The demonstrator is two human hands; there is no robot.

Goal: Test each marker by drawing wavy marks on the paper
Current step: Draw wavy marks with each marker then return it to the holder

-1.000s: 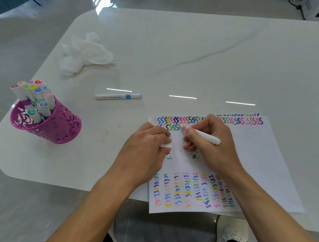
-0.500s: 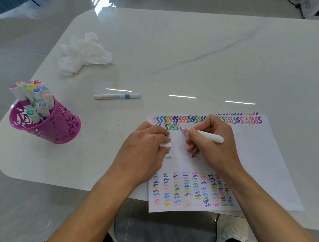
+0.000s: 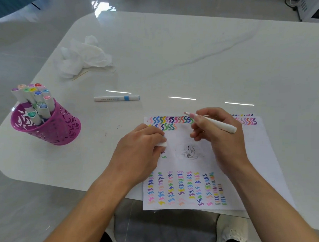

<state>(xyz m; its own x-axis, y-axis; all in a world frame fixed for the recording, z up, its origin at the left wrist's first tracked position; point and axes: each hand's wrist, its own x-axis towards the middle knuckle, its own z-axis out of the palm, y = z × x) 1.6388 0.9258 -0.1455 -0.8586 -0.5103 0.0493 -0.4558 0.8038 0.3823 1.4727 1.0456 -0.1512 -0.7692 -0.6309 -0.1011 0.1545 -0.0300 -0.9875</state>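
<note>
1. Dozens of small wavy marks in many colours fill several columns along the near edge of the paper [image 3: 244, 161], which overhangs the near edge of the table [image 3: 194, 58]. That much testing looks done.
2. The left hand [image 3: 139, 149] rests on the paper's left edge, fingers curled round a small white piece [image 3: 162, 144], probably the marker's cap.
3. The right hand [image 3: 220, 140] pinches an uncapped pink marker [image 3: 215, 124] with a white barrel. Its tip points left over the paper's far edge; I cannot tell whether it touches the sheet.
4. Along that far edge, one row of waves runs nearly the full width. A second row beneath it stops short, not far from the left corner, so this row looks unfinished.
5. Near the table's left edge, a purple cup [image 3: 50, 127] holds about a dozen capped markers [image 3: 35, 99]. Which of them are already tested I cannot tell.
6. Farther out, a blue-banded marker [image 3: 115, 98] lies capped and alone, and a crumpled tissue [image 3: 84, 57] sits towards the far left corner.
</note>
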